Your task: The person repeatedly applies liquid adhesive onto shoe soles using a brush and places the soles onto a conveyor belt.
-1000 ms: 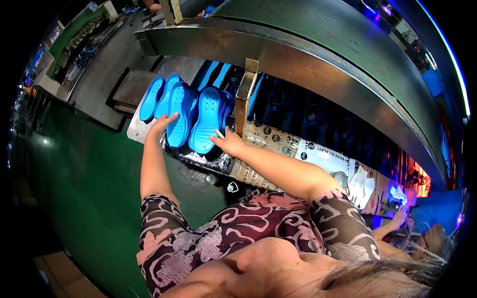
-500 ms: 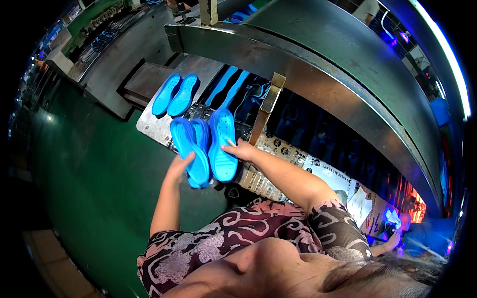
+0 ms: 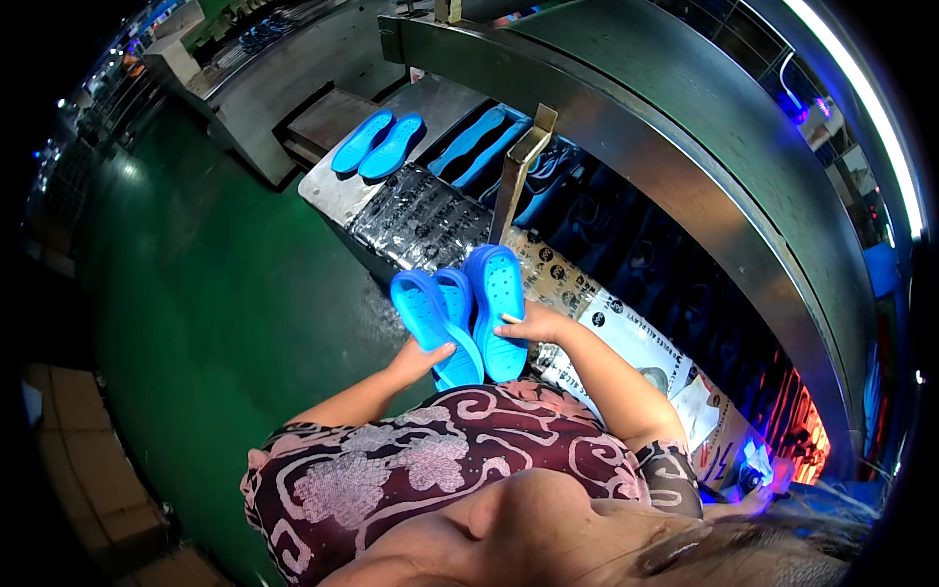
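Observation:
In front of my body I hold several bright blue shoe soles, dotted with small holes at one end. My left hand (image 3: 427,358) is closed on the left-hand soles (image 3: 430,311), its thumb lying across the top one. My right hand (image 3: 536,324) grips the right-hand soles (image 3: 501,286), which overlap as a stack. Beside its thumb shows a short pale stick-like tip, too small to name. The two bundles lean close together, toe ends pointing away from me. Farther off, a pair of blue soles (image 3: 391,147) lies on the metal plate (image 3: 321,186).
Black and tan printed tape covers a ledge (image 3: 421,220) beyond the soles. A long metal machine (image 3: 665,166) curves along the right, with an upright bar (image 3: 518,176) at its edge and more blue soles (image 3: 469,147) under it. Cardboard boxes (image 3: 83,440) stand at lower left.
The view has shifted, and I have drawn the held soles nearer my body, away from the metal plate. Both hands keep their grip. The pair on the plate stays put.

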Demonstrator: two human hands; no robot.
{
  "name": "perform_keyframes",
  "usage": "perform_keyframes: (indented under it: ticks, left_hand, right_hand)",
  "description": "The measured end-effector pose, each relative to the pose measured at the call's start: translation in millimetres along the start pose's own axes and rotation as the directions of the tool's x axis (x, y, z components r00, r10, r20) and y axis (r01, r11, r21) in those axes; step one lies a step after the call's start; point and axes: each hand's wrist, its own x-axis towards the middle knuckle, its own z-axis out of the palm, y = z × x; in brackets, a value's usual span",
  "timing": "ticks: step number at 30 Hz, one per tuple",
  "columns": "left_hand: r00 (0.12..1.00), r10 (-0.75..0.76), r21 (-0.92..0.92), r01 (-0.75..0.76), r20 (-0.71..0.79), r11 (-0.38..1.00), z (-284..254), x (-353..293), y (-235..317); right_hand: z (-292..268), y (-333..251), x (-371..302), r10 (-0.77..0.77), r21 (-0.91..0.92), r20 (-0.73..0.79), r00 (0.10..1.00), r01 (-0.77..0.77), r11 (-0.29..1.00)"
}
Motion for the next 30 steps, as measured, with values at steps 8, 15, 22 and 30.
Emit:
perform_keyframes:
  ticks: [8,15,22,30]
  left_hand:
    - [0.92,0.173,0.24,-0.268,0.353,0.933,50,59,51]
    - [0.994,-0.027,0.127,0.014,0.103,0.992,52,175,41]
    - [0.904,0.273,0.379,-0.138,-0.33,0.915,72,120,39]
    - [0.86,0.508,0.773,-0.356,0.05,0.525,120,53,127]
  right_hand:
    - [-14,64,-59,-0.034,0.158,-0.078,0.996,0.046,0.986]
    - [-20,66,-95,0.265,0.24,-0.183,0.947,-0.219,0.946]
    - [-14,79,-95,0.216,0.373,-0.297,0.93,-0.095,0.923]
    - [-40,91,-110,0.046,0.08,-0.521,0.853,-0.005,0.997]
